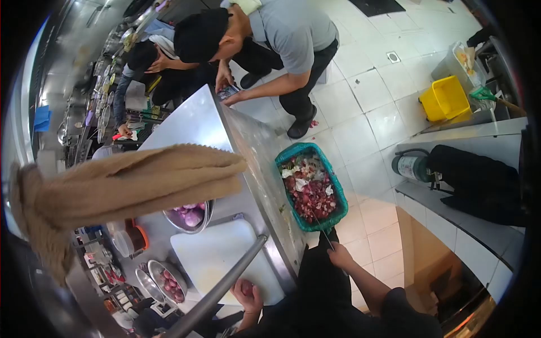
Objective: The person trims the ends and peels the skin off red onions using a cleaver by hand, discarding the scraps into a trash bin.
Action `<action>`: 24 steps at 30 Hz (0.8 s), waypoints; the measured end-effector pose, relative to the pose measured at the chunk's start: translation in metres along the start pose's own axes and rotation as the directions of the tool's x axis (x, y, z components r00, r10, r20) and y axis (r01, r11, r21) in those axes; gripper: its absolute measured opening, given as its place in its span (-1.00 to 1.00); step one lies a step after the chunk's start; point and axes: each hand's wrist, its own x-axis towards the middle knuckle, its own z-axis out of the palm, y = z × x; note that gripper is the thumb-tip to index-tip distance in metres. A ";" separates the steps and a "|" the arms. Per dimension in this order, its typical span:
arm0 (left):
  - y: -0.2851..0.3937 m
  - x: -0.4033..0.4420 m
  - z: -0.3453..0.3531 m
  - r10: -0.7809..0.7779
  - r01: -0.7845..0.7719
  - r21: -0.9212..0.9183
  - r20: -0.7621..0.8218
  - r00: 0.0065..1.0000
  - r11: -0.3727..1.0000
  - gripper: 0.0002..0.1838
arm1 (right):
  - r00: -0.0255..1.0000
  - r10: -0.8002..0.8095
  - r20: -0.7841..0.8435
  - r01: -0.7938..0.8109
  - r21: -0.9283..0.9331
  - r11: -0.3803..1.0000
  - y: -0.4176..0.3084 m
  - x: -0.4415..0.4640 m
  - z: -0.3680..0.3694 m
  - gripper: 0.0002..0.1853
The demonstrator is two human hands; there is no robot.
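Observation:
My left hand holds a reddish onion over the lower edge of a white cutting board. My right hand is closed round the handle of a knife, whose thin blade points toward a green-lined bin. Onion skins and scraps fill much of that bin, which stands beside the counter. Two metal bowls lie left of the board: one with purple onions, the other with small red onions.
A metal bar crosses above the board, and a brown cloth hangs over the counter. Two people stand beyond, one holding a phone. At right are a yellow bucket and a fire extinguisher.

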 end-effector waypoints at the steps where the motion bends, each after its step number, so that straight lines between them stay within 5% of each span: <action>1: 0.007 0.003 0.003 0.015 -0.017 -0.073 -0.031 0.999 0.997 -0.33 | 1.000 0.007 -0.005 -0.007 -0.005 1.000 -0.002 -0.002 0.000 -0.45; 5: 0.010 0.001 0.007 -0.069 0.059 -0.242 -0.034 0.997 0.969 -0.26 | 0.996 0.075 0.049 -0.071 -0.070 0.995 -0.027 -0.010 -0.014 -0.39; 10: 0.021 0.003 0.004 -0.148 0.145 -0.174 -0.009 0.989 0.974 -0.24 | 1.000 -0.016 0.002 0.016 -0.115 0.993 -0.042 -0.011 -0.008 -0.37; 16: 0.031 0.019 -0.005 0.049 -0.049 -0.004 -0.003 0.999 0.999 -0.25 | 0.979 -0.197 -0.043 0.190 -0.141 0.972 -0.069 -0.049 -0.022 -0.32; 17: 0.025 0.017 0.003 0.018 -0.027 -0.172 -0.051 0.999 0.985 -0.28 | 0.966 -0.256 -0.022 0.248 -0.178 0.952 -0.066 -0.059 -0.025 -0.30; 19: 0.003 0.006 0.008 -0.011 -0.008 -0.303 -0.062 0.998 0.953 -0.32 | 0.857 -0.502 -0.114 0.460 -0.268 0.846 -0.041 -0.075 -0.025 -0.30; 20: -0.028 -0.004 0.003 0.109 -0.109 0.055 0.006 0.994 0.992 -0.30 | 0.814 -0.575 -0.084 0.526 -0.314 0.790 -0.031 -0.084 -0.032 -0.28; 21: 0.007 0.005 0.002 0.130 -0.119 0.076 -0.166 0.978 0.990 -0.26 | 0.756 -0.651 -0.062 0.592 -0.359 0.722 -0.022 -0.092 -0.037 -0.26; 22: 0.016 0.005 0.004 0.074 -0.116 -0.162 -0.243 0.967 0.980 -0.26 | 0.754 -0.655 -0.050 0.598 -0.360 0.716 -0.009 -0.103 -0.038 -0.26; 24: 0.016 0.008 0.003 0.113 -0.123 -0.013 -0.293 0.949 0.992 -0.28 | 0.618 -0.782 0.086 0.707 -0.496 0.504 -0.001 -0.113 -0.054 -0.22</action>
